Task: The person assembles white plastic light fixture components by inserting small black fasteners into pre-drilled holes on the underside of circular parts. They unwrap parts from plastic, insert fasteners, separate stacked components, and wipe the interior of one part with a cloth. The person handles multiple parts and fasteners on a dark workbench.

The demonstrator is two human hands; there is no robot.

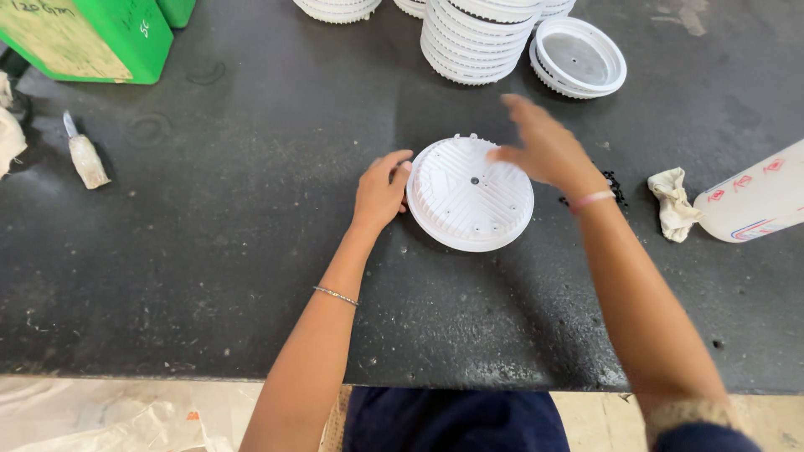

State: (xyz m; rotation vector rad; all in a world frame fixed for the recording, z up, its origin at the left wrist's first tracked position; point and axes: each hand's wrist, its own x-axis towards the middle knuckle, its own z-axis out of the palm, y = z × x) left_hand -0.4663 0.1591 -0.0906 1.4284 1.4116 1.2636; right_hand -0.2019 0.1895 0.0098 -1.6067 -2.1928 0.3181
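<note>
A round white plastic housing (469, 197) with ribs and small holes lies tilted on the dark table (209, 251). My left hand (381, 191) grips its left rim with thumb and fingers. Blurred and hovering over the housing's upper right edge, my right hand (544, 146) has its fingers spread and holds nothing. A pink band circles that wrist.
A tall stack of white round housings (473, 38) stands at the back, beside a single one with a clear centre (579, 57). A crumpled cloth (674, 203) and a white bottle (754, 201) lie at right. A green box (92, 38) and a small scraper (84, 155) are at left.
</note>
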